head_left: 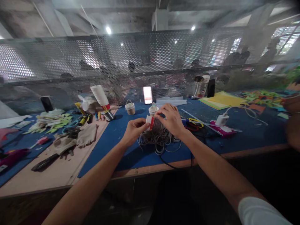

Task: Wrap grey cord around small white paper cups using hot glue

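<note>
A small white paper cup with a red band (pixel 150 122) is tilted in my left hand (pixel 134 130), whose thumb and fingers are closed round it. Close by the cup's right side, my right hand (pixel 170 120) is pinched, with strands of grey cord hanging from beneath its fingertips. The exact grip on the cord is partly hidden. Under both hands lies a loose tangled heap of grey cord (pixel 160 142) on the blue table mat. Just behind the hands stands a small cord-wrapped cup (pixel 153 109), and to its left another little basket-like cup with a handle (pixel 130 107).
Stacked paper cups (pixel 100 96) lean at the left behind gloves (pixel 87 136) and pliers (pixel 45 162). Scissors (pixel 194 123) and a magenta glue gun (pixel 222 128) lie right. A lit phone (pixel 147 94) stands before a perforated metal screen (pixel 131 56). Another person's arm (pixel 294 125) is far right.
</note>
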A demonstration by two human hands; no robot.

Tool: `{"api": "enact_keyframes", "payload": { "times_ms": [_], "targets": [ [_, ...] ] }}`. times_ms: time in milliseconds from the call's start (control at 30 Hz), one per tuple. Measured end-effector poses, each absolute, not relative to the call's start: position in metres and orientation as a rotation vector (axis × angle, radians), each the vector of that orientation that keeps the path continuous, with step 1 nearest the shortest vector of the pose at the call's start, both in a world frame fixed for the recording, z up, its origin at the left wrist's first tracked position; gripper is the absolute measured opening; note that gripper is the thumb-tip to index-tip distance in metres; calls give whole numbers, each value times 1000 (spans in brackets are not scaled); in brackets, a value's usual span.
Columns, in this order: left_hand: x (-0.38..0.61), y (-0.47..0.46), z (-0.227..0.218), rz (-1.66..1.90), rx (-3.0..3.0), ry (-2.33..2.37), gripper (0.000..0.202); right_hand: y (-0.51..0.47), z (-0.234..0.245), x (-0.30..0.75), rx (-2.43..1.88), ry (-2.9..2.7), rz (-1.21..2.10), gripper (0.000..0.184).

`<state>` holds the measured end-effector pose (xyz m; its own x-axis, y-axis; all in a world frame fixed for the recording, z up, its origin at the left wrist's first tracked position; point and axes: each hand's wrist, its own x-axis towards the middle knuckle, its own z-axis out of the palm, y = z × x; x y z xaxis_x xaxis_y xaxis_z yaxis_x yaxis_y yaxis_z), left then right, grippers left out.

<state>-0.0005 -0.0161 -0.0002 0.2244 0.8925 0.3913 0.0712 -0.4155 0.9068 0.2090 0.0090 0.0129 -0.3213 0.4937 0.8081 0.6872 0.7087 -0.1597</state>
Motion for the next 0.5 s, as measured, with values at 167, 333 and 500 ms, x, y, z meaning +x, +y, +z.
{"api": "enact_keyframes", "payload": {
  "times_ms": [167,333,500],
  "targets": [
    [-1,-16,0,1262,1695,886,22,11,11,209,-909,-1989,-289,13],
    [0,-14,-1,1293,1671,925,21,13,13,210,-878,-1953,-215,10],
    [0,-10,-3,1391,1597,968,20,13,15,211,-795,-1915,-90,9]
  ]
}}
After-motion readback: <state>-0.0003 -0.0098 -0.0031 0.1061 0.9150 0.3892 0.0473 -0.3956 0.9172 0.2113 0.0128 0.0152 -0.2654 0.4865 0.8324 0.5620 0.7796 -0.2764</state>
